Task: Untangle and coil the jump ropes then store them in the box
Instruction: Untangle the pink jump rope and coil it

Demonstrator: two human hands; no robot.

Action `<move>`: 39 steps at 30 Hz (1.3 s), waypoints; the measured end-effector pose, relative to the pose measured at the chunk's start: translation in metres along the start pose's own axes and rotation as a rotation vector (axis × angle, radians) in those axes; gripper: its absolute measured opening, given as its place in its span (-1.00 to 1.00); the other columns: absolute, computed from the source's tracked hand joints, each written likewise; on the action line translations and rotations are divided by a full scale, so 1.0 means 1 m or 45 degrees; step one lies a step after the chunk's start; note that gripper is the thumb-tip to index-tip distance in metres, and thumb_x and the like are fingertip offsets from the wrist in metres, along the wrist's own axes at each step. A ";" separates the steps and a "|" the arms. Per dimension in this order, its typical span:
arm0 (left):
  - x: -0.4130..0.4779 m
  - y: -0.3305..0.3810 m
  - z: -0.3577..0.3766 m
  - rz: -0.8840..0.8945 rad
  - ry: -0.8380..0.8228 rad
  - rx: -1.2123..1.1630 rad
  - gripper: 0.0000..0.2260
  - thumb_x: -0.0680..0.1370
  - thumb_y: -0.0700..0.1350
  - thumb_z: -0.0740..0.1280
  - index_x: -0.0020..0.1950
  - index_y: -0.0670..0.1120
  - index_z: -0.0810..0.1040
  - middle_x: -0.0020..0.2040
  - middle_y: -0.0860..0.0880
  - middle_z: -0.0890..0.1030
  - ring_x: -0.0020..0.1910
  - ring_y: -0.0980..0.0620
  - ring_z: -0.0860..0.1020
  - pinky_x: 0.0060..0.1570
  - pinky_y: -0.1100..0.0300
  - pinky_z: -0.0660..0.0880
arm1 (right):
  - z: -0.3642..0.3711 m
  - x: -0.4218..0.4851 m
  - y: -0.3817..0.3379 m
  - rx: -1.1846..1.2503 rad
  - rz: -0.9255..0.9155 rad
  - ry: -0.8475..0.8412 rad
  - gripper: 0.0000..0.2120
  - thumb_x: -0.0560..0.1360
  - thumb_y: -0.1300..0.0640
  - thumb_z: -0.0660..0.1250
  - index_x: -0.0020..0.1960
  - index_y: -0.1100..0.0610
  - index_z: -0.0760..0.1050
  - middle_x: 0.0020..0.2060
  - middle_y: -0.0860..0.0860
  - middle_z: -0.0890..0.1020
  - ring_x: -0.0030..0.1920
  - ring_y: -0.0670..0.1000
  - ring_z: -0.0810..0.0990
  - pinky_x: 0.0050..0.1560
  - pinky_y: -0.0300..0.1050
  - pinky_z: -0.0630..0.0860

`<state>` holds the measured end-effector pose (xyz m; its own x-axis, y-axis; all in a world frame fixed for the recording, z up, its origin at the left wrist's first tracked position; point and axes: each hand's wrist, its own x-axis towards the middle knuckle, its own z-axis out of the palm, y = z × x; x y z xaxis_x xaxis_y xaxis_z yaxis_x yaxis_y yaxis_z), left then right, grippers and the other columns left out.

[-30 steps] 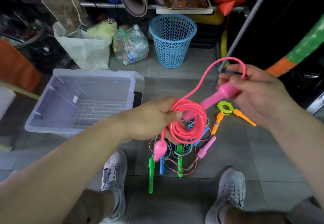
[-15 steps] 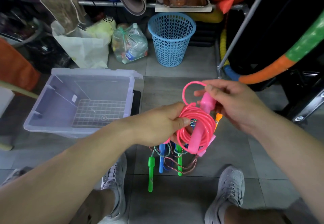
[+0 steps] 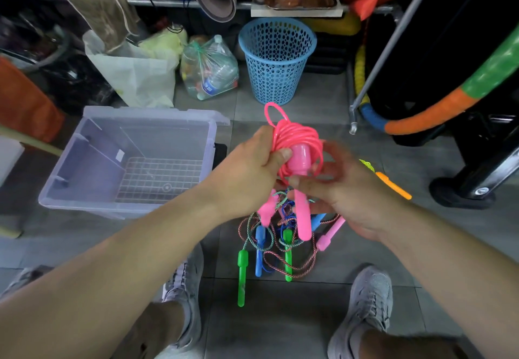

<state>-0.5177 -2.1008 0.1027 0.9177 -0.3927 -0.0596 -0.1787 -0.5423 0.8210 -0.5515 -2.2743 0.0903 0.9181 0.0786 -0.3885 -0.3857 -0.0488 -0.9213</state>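
Since the long loose loop is now wound in, our left hand (image 3: 247,173) grips the pink coil (image 3: 295,133), our right hand (image 3: 354,192) too blurred to judge its hold, so we think the box (image 3: 157,112) comes next.

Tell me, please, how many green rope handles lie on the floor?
2. The left green handle lies at the left edge of the tangle; the middle green handle lies within it. The left hand and right hand may hide others.
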 end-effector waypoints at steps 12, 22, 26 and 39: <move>0.014 -0.016 -0.024 -0.415 0.256 -0.021 -0.81 0.63 0.06 0.18 -0.12 0.00 0.32 -0.07 -0.10 0.62 -0.13 -0.07 0.63 -0.07 0.04 0.58 | -0.035 -0.007 -0.028 0.021 0.144 -0.175 -0.81 0.53 0.32 0.25 0.03 0.09 0.54 -0.33 0.07 0.48 -0.41 0.01 0.45 -0.34 -0.07 0.42; 0.011 -0.006 -0.012 -0.338 0.113 -0.441 -0.91 0.70 -0.16 0.16 0.17 -0.08 0.43 0.02 -0.16 0.66 -0.10 -0.11 0.69 -0.08 0.00 0.66 | -0.053 0.022 -0.017 0.345 0.214 0.662 -0.67 0.57 -0.22 0.28 -0.09 0.05 0.49 -0.56 -0.07 0.52 -0.43 -0.03 0.51 -0.10 -0.02 0.52; 0.010 -0.001 -0.008 -0.375 0.031 -0.840 -0.84 0.71 -0.23 0.13 0.12 -0.08 0.50 -0.12 -0.14 0.68 -0.17 -0.04 0.70 -0.10 0.02 0.68 | -0.047 0.029 -0.006 0.094 0.103 0.628 -0.68 0.53 -0.29 0.29 -0.06 -0.04 0.53 -0.33 -0.05 0.69 -0.13 0.04 0.64 0.03 0.02 0.54; 0.004 -0.001 0.000 -0.497 -0.236 -1.102 -0.80 0.69 -0.23 0.14 0.23 -0.12 0.51 -0.19 -0.09 0.68 -0.19 -0.01 0.70 -0.09 0.02 0.68 | -0.046 0.028 -0.017 0.647 0.042 0.494 -0.79 0.59 0.08 0.33 -0.14 0.20 0.53 -0.28 0.13 0.63 -0.23 0.08 0.67 -0.31 -0.16 0.64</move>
<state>-0.5134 -2.1018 0.1018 0.7733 -0.4519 -0.4447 0.5182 0.0463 0.8540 -0.5153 -2.3167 0.0958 0.8344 -0.2857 -0.4713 -0.3225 0.4404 -0.8379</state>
